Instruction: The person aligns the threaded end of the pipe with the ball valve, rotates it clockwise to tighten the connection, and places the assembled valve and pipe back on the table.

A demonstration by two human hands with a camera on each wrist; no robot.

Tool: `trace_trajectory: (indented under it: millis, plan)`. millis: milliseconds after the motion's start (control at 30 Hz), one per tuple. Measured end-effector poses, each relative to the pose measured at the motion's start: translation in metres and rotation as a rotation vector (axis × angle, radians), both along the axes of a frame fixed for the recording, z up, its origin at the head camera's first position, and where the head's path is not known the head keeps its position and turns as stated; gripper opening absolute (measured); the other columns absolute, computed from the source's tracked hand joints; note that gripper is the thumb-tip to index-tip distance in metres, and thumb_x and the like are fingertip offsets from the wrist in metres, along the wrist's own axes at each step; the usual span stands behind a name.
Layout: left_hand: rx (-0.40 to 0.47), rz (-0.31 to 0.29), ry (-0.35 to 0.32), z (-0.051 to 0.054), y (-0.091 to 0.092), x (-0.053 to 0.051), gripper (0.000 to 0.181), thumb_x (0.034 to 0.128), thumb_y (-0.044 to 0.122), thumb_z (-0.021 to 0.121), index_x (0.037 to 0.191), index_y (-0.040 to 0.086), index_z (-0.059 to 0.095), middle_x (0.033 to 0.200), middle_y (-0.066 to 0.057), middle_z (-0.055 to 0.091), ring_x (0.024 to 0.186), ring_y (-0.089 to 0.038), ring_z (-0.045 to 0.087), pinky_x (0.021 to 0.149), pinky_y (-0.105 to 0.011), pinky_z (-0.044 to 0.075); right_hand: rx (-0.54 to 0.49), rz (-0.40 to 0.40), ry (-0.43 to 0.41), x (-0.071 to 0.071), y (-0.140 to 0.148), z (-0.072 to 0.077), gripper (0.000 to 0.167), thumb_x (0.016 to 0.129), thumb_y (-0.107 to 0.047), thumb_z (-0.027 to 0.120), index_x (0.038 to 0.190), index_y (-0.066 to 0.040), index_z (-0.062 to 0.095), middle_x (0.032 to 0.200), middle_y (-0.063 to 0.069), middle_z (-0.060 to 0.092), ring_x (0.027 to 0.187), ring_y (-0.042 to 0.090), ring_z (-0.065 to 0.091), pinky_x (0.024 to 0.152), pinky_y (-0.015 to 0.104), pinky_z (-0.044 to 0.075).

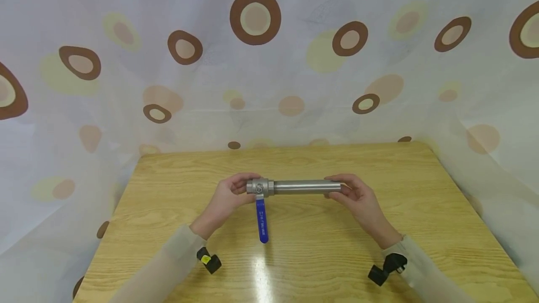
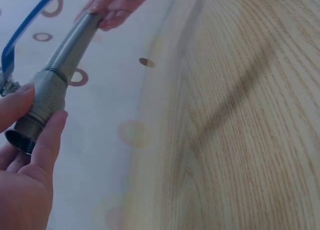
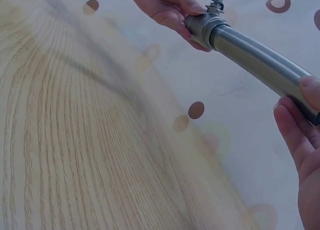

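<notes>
A steel ball valve [image 1: 260, 187] with a long blue lever handle [image 1: 262, 221] is joined to a straight metal pipe [image 1: 305, 187]. My left hand [image 1: 227, 198] grips the valve body at its left end, thumb and fingers around it. In the left wrist view the valve's open threaded end [image 2: 22, 137] faces the camera. My right hand [image 1: 357, 200] pinches the pipe near its free right end. Valve and pipe are held level above the table, with the lever pointing toward me. Some pipe threads [image 3: 216, 38] show beside the valve in the right wrist view.
The wooden table [image 1: 320, 256] lies beneath both hands. A white curtain [image 1: 294, 78] with brown and yellow ring patterns hangs behind it and along both sides. A black camera mount sits on each wrist, the left one [image 1: 209, 261] bearing a yellow mark.
</notes>
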State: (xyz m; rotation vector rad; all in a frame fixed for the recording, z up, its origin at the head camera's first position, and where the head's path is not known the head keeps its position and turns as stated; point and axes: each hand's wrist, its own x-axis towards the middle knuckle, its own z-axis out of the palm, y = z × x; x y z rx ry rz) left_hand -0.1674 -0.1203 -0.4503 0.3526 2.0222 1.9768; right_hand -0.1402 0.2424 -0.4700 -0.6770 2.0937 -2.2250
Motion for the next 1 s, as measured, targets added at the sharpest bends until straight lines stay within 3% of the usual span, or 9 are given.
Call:
trace_trajectory:
  millis: [700, 1000]
  plan:
    - [0.069, 0.015, -0.001, -0.0026, -0.0004, 0.0006, 0.052, 0.0896, -0.006, 0.071, 0.140, 0.003, 0.060, 0.141, -0.017, 0.063, 0.128, -0.035, 0.063, 0.100, -0.040, 0.057, 0.017, 0.033, 0.005, -0.0004, -0.0021, 0.0021, 0.040, 0.101, 0.008, 0.059, 0.140, 0.006, 0.049, 0.140, 0.000, 0.061, 0.118, 0.013, 0.068, 0.098, 0.033, 0.058]
    - [0.084, -0.035, -0.008, -0.0031, -0.0017, 0.0004, 0.058, 0.0903, -0.011, 0.067, 0.145, -0.001, 0.054, 0.147, -0.021, 0.053, 0.129, -0.040, 0.061, 0.098, -0.038, 0.058, 0.033, 0.012, 0.021, -0.0007, -0.0020, 0.0019, 0.039, 0.101, 0.008, 0.059, 0.139, 0.008, 0.050, 0.139, -0.001, 0.062, 0.116, 0.013, 0.069, 0.097, 0.035, 0.059]
